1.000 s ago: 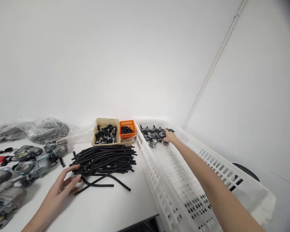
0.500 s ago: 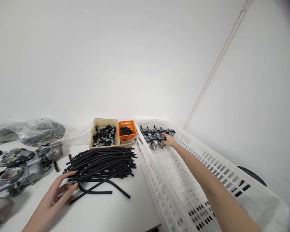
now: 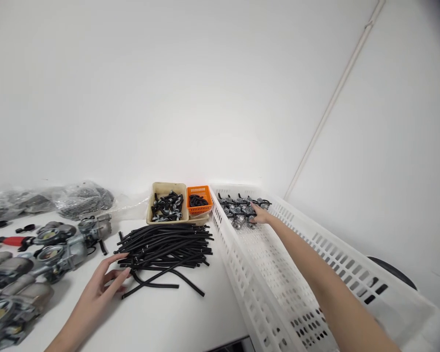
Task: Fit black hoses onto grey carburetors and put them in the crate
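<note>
One of the hands is close by: the left hand (image 3: 97, 289), forefinger and thumb spread apart in a loose curve at the near left end of a heap of black hoses (image 3: 166, 244) on the white table (image 3: 157, 315). Its fingertips are at the hose ends; I cannot tell whether it grips one. It has barely shifted over the last second, and the heap looks the same, so the hose side seems merely to be standing by.

To its left, metal engine parts (image 3: 71, 252) lie on the table, with a red-handled tool (image 3: 14, 241) just beyond some of them.

To the right, a long white crate (image 3: 238, 266) runs away from the person. The small metal parts (image 3: 238, 210) sit together at its far end. The right hand (image 3: 263, 216) is in among them; its fingers are partly hidden, so how far they are closed, and on what, I cannot tell. A second ago it covered the back right of the group; it has since come a little nearer, leaving that corner in view. I take this as attention moving to the nearer pieces.

Farther back stand a tan tub (image 3: 168, 187) of black-and-metal bits, an orange basket (image 3: 200, 209) beside it, and clear plastic bags (image 3: 86, 199).
</note>
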The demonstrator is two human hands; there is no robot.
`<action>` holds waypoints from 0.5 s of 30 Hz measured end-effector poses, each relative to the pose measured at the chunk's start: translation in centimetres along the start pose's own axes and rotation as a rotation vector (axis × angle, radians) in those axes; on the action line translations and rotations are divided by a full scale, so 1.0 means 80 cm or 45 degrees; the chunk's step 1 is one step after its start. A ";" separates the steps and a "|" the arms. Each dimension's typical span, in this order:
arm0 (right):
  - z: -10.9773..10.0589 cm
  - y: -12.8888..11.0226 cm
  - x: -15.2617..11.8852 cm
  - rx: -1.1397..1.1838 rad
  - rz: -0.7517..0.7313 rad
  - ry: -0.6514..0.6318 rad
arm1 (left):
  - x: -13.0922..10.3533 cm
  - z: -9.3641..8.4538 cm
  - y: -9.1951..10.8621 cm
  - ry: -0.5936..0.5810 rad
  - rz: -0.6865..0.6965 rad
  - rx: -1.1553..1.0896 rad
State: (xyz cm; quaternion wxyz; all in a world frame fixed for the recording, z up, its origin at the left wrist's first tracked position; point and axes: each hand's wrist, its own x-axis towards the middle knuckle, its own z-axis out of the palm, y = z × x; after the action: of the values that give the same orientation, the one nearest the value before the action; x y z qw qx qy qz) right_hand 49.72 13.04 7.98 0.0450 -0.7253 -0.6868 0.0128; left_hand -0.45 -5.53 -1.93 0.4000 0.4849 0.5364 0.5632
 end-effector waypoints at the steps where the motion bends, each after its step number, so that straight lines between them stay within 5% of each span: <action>1: -0.005 -0.004 -0.002 -0.007 -0.012 -0.002 | 0.001 -0.001 -0.001 -0.010 0.017 -0.003; 7: -0.051 -0.068 -0.046 -0.027 -0.303 0.278 | 0.009 -0.008 -0.012 -0.112 0.065 0.004; 11: -0.072 -0.158 -0.123 0.027 -0.675 0.460 | 0.009 -0.009 -0.010 -0.072 0.105 0.014; 15: -0.066 -0.263 -0.216 0.002 -1.130 0.541 | 0.008 -0.009 -0.008 -0.024 0.151 -0.015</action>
State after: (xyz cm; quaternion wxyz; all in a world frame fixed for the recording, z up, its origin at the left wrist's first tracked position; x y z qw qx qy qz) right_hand 28.26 -3.35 14.21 0.1858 -0.3491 -0.9053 -0.1553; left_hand -1.32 -5.00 -2.47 0.3737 0.5187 0.4997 0.5845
